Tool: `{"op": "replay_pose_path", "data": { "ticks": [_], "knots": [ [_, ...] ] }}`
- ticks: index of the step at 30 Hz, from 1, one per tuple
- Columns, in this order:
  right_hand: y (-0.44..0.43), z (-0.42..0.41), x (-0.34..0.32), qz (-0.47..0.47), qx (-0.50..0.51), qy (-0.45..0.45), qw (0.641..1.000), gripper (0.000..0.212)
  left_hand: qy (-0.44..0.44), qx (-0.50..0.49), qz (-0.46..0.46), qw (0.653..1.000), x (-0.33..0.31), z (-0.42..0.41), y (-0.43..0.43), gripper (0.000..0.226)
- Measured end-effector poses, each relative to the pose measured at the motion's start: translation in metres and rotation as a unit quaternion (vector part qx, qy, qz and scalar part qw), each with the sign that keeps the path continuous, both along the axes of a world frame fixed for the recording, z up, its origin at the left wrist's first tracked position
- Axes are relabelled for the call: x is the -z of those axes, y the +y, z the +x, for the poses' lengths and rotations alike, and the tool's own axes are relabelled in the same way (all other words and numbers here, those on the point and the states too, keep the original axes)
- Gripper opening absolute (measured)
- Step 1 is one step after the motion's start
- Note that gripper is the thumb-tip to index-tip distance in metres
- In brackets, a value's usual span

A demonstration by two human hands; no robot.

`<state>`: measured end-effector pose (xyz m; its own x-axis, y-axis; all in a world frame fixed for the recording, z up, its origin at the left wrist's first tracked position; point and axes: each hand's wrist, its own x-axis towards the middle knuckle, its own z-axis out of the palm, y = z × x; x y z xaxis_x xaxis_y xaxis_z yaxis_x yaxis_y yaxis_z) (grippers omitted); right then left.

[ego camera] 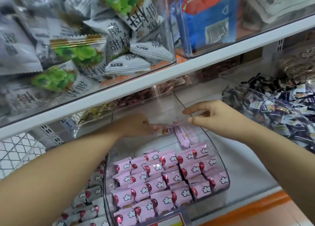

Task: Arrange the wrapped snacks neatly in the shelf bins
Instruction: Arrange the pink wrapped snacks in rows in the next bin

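A clear curved-front bin on the lower shelf holds several pink wrapped snacks with balloon and cloud prints, lined up in rows in its front half. My left hand reaches into the back of the bin and grips a pink snack. Another pink snack lies tilted behind the rows. My right hand hovers over the bin's back right with relaxed fingers, holding nothing.
White-wrapped balloon snacks fill the bin on the left. A bin of dark wrapped candies stands on the right. The shelf above carries bins of grey and green packets and a blue box. The orange shelf edge runs in front.
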<state>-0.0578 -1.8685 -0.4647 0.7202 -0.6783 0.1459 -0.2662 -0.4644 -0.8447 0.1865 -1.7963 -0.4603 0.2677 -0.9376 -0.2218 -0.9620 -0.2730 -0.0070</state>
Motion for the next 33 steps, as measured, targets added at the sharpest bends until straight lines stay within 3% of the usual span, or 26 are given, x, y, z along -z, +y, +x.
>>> {"op": "replay_pose_path", "data": {
  "ticks": [2, 4, 12, 18, 24, 29, 33],
  "knots": [
    [0.001, 0.000, -0.001, 0.006, 0.003, 0.002, 1.000, 0.021, 0.059, 0.000, -0.087, 0.994, -0.016, -0.005, 0.012, 0.046],
    [0.002, 0.000, -0.001, 0.005, 0.001, 0.007, 1.000, 0.022, 0.098, 0.014, -0.113, 0.989, -0.026, -0.013, 0.024, 0.053],
    [0.006, -0.002, -0.004, -0.008, -0.003, 0.012, 1.000, 0.028, 0.277, 0.041, -0.017, 0.960, -0.031, -0.054, 0.049, 0.019],
    [0.005, -0.002, -0.003, -0.004, -0.005, 0.009, 1.000, 0.028, 0.292, 0.023, 0.096, 0.951, -0.026, -0.060, 0.057, 0.046],
    [0.005, -0.001, -0.002, -0.011, -0.004, 0.002, 1.000, 0.026, 0.309, -0.070, 0.118, 0.941, -0.015, -0.059, 0.048, 0.058],
    [0.006, -0.002, -0.002, -0.003, -0.004, -0.003, 1.000, 0.026, 0.415, -0.108, 0.135, 0.893, -0.012, -0.051, 0.034, 0.068],
    [0.004, -0.003, -0.001, 0.020, -0.014, -0.010, 1.000, 0.024, 0.437, -0.153, 0.104, 0.880, -0.018, -0.046, 0.018, 0.044]
  ]
}}
